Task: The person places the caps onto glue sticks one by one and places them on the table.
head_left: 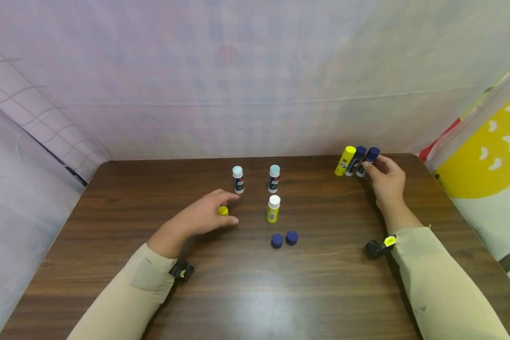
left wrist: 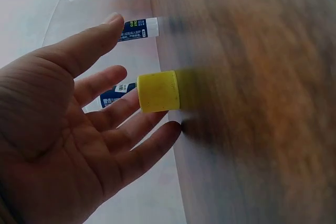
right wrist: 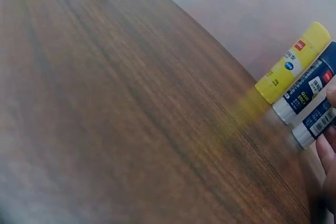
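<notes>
My left hand (head_left: 201, 213) is spread around a small yellow cap (left wrist: 159, 92) that stands on the table. Thumb and fingers are apart, and the cap sits in front of the fingers in the left wrist view; whether any touches it I cannot tell. At the back right, my right hand (head_left: 388, 183) pinches a capped dark blue glue stick (head_left: 369, 160) between thumb and fingers. Just left of it stand another blue glue stick (right wrist: 306, 92) and a yellow one (right wrist: 294, 64), side by side. Only the right hand's fingertips show at the edge of the right wrist view.
Two uncapped blue glue sticks, a left one (head_left: 238, 180) and a right one (head_left: 274, 179), stand upright mid-table. Nearer is an uncapped yellow glue stick (head_left: 273, 210). Two blue caps (head_left: 277, 241) lie in front of it. A pale curtain (head_left: 238, 94) hangs behind the brown table (head_left: 323, 283).
</notes>
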{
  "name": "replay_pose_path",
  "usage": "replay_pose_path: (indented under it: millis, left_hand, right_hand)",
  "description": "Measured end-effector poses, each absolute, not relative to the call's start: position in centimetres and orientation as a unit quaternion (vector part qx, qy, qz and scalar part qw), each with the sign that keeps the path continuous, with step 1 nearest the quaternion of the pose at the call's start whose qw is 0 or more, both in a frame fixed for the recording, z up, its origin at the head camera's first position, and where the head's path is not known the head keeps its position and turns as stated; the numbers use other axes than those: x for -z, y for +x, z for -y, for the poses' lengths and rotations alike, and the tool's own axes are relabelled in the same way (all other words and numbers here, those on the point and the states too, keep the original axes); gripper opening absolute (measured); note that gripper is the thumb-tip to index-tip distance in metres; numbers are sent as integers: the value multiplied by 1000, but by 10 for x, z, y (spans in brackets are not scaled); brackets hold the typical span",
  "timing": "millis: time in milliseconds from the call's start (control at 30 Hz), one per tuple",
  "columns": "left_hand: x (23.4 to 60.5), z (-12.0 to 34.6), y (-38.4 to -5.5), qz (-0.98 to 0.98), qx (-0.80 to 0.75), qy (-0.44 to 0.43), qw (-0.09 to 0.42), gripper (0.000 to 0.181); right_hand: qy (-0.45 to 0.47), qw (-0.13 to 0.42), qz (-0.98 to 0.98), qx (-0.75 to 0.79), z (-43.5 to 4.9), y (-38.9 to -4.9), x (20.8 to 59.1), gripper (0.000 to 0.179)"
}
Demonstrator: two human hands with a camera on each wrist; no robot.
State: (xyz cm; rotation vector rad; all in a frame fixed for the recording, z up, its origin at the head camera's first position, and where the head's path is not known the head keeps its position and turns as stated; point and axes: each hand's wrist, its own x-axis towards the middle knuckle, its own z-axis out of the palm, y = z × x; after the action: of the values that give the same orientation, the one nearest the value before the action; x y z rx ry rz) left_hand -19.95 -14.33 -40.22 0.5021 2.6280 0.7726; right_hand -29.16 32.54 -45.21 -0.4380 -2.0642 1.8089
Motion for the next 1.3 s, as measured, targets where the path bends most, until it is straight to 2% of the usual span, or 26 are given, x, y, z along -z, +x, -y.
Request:
replay_pose_path:
  millis: [500, 800, 1033, 1300]
  left_hand:
    - [402, 147, -200, -934, -232, 200, 186, 63]
    - [403, 146, -201, -939, -216, 198, 178, 47]
    - [404, 148, -203, -942, -196, 233, 142, 31]
    - [404, 148, -201, -942, -194, 235, 139, 30]
  right_hand:
    - [-159, 149, 739, -638, -328, -294, 454, 39]
    - [-154, 150, 740, -638, -326, -292, 452, 38]
    - [-161, 149, 738, -639, -326, -294, 453, 41]
    - [-157, 147, 749, -627, -327, -295, 455, 46]
